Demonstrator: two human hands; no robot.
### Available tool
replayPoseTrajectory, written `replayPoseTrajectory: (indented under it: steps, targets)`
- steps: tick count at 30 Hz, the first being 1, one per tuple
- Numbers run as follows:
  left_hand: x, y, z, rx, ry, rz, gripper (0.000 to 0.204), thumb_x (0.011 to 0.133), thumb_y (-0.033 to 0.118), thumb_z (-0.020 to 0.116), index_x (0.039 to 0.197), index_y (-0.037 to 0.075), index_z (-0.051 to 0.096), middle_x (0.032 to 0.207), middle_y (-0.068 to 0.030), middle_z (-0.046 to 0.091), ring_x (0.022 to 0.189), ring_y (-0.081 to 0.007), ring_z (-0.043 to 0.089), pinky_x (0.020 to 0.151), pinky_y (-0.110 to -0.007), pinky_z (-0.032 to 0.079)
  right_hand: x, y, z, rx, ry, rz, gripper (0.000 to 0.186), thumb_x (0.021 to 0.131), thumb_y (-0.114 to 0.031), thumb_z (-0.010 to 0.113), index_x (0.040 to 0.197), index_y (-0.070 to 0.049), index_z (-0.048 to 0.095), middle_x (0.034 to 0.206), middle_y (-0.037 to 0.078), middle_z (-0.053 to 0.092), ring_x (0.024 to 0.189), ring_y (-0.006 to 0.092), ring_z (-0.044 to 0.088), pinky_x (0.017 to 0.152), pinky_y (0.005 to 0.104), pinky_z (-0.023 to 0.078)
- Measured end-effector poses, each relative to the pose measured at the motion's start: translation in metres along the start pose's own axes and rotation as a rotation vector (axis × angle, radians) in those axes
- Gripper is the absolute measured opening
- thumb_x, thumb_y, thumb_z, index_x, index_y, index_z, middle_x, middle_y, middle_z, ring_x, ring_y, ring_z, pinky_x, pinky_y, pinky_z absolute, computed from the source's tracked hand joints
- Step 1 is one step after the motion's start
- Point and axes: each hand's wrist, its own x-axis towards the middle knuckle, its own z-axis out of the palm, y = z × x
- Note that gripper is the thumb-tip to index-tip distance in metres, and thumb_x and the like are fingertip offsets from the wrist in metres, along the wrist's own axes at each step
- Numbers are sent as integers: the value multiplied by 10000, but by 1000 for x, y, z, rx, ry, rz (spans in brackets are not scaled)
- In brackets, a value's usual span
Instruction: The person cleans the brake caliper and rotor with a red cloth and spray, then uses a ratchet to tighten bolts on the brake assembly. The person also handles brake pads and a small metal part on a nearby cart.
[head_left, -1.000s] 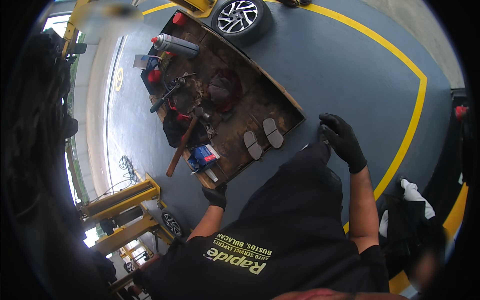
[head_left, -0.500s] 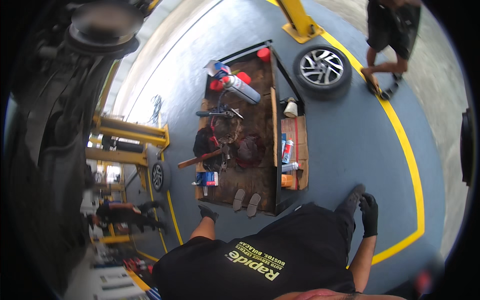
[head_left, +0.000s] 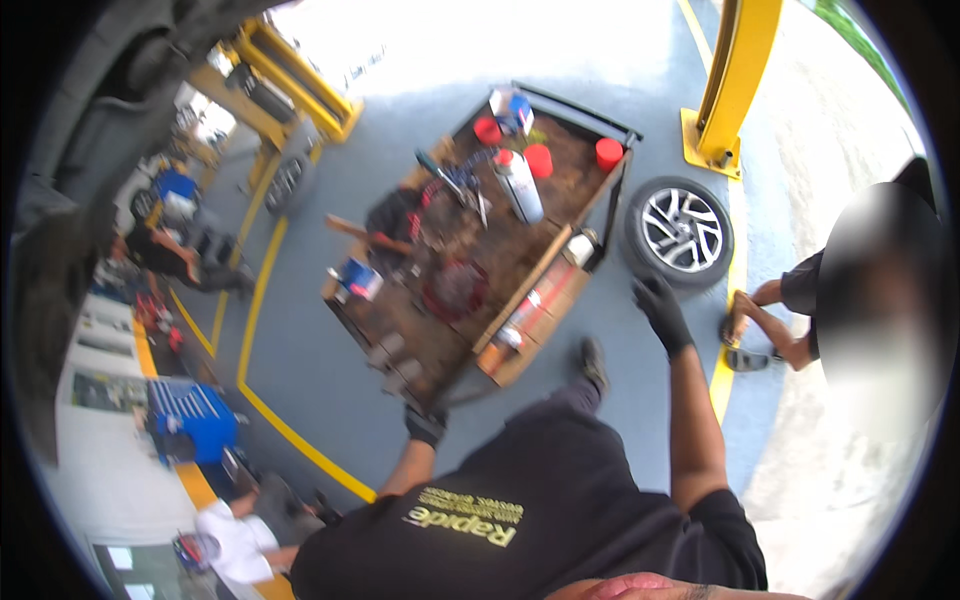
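My right hand, in a black glove, is stretched forward with its fingers extended and nothing in it. It is nearest to a tire on a silver and black alloy wheel lying flat on the floor. My left hand, also gloved, is at the near corner of a tool cart; blur hides its fingers, and contact is unclear. Two brake pads lie on the cart close to that hand. Farther up stand a spray can and a red cup. A wooden handle sticks out over the cart's left side.
A yellow lift post rises beyond the wheel. At the right a person's legs are by the yellow floor line. Another person is at the lower left, near a blue tool cabinet. A side tray holds bottles.
The view has swung, so the cart now appears tilted. My right hand has gone forward from beside my body toward the wheel. My left hand now appears at the cart's near corner.
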Motion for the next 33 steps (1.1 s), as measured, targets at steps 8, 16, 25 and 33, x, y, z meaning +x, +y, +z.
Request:
replayPoseTrajectory:
  steps: [8, 16, 25, 33]
  targets:
    - [-41, 27, 67, -330, 175, -319, 572, 1002, 555, 352, 1485, 300, 522, 1535, 32, 524, 1453, -230, 404, 1175, -570, 237, 248, 33, 8, 162, -158, 158, 394, 1047, -315, 595, 1362, -96, 507, 1174, 80, 639, 967, 215, 671, 844, 368, 564]
    - [-55, -6, 111, -555, 335, -296, 501, 1008, 497, 383, 1419, 282, 572, 1466, 7, 584, 1424, -251, 446, 1164, -618, 271, 332, -7, 23, 170, -170, 386, 445, 980, -226, 674, 1360, -131, 462, 1181, 79, 641, 1047, 230, 668, 851, 414, 566]
    - [-54, -39, 192, -821, 748, -101, 521, 1025, 508, 320, 1403, 277, 594, 1352, -13, 668, 1244, -324, 604, 1057, -588, 432, 433, -6, 58, 393, -219, 378, 537, 966, -279, 621, 1456, -161, 437, 1233, 69, 640, 967, 229, 699, 722, 356, 602]
    - [-68, -54, 265, -1179, 1157, -23, 559, 994, 558, 352, 1341, 233, 647, 1297, -29, 714, 1159, -287, 672, 962, -515, 538, 526, -207, 0, -294, -1162, 430, 443, 1034, -430, 626, 1098, -1, 722, 891, 134, 764, 660, 250, 740, 597, 349, 602]
